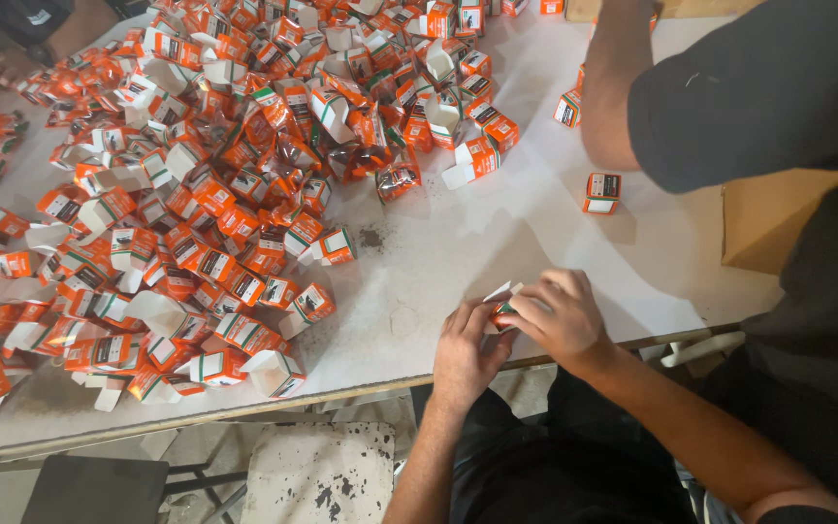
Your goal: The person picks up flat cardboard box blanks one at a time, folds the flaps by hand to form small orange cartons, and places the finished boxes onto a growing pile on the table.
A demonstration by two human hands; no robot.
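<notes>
Hundreds of orange cartons litter white table.

Looks like a small packing workshop. A worn white worktable, scuffed and stained, heaped from nine to twelve o'clock with hundreds of small orange-and-white cartons, many with flaps open. At three o'clock, a brown cardboard box; at twelve, a co-worker's arm over the same table.

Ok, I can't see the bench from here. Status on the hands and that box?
Left hand and right hand both gripping one small orange box at table edge. Flap open. Co-worker's arm opposite, clear.
</notes>
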